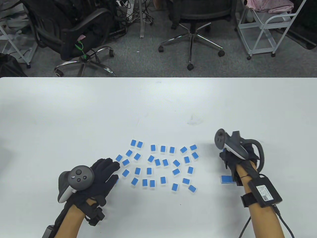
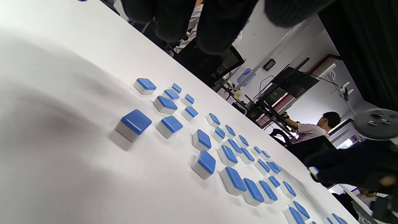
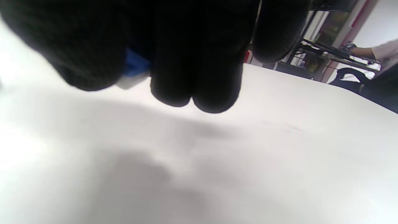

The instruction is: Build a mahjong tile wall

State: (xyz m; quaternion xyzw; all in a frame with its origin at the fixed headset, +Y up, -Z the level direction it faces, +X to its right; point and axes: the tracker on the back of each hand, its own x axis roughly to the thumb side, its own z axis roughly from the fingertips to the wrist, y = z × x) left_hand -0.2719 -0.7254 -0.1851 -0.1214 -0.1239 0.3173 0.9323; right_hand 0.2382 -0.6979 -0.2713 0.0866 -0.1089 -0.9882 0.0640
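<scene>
Several blue-backed mahjong tiles (image 1: 162, 164) lie scattered face down in the middle of the white table (image 1: 158, 104). My left hand (image 1: 112, 169) lies flat at the left edge of the scatter, fingers straight and pointing at the nearest tiles; one tile (image 1: 117, 181) peeks out by its thumb. In the left wrist view the closest tile (image 2: 133, 123) lies just ahead of the fingers (image 2: 186, 21). My right hand (image 1: 226, 157) hovers right of the scatter with fingers curled. The right wrist view shows it pinching a blue-and-white tile (image 3: 133, 70). A short run of tiles (image 1: 227, 179) lies beside its wrist.
Office chairs (image 1: 193, 22) and a white cart (image 1: 267, 27) stand on the floor beyond the table's far edge. A person (image 2: 314, 127) sits at a desk in the background of the left wrist view. The far half of the table is bare white surface.
</scene>
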